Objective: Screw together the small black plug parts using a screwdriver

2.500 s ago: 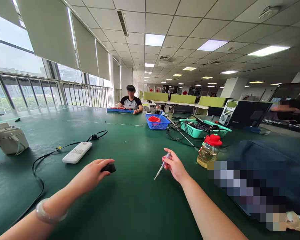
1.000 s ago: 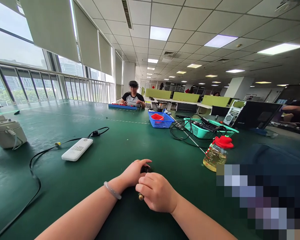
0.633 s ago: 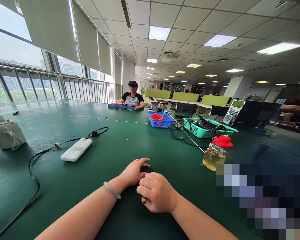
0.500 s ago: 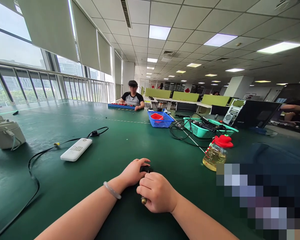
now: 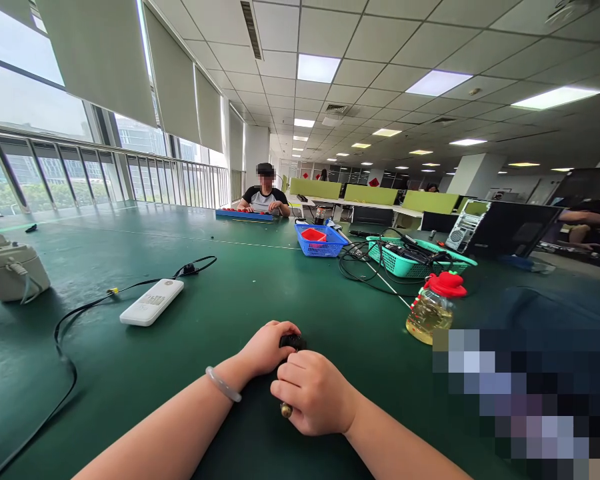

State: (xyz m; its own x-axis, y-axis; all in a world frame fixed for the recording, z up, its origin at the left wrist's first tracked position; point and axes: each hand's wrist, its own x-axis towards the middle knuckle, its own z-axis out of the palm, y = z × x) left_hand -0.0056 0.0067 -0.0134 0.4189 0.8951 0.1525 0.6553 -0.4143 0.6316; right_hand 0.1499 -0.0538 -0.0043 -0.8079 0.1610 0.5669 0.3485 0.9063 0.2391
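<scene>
My left hand [image 5: 270,348] rests low over the green table, its fingers closed around a small black object [image 5: 293,342]; most of that object is covered, so its kind does not show. Close against it, my right hand [image 5: 313,392] is curled into a fist. From under the fist pokes the rounded, brass-coloured end of a small tool [image 5: 287,410]; the rest of the tool is hidden in the fingers. The two hands meet near the black object. A pale bangle [image 5: 223,385] circles my left wrist.
Left of my hands lie a white power bank [image 5: 153,302] and a black cable [image 5: 67,313]. To the right stands a red-lidded bottle [image 5: 430,313]. Beyond are a blue basket [image 5: 321,249], a green basket [image 5: 405,264] with cables, and a person [image 5: 265,197] at a blue tray [image 5: 244,215].
My right hand has shifted slightly towards me. The fingers of my left hand sit a little closer over the black object. Across the table, the person's hand has lifted from the tabletop.
</scene>
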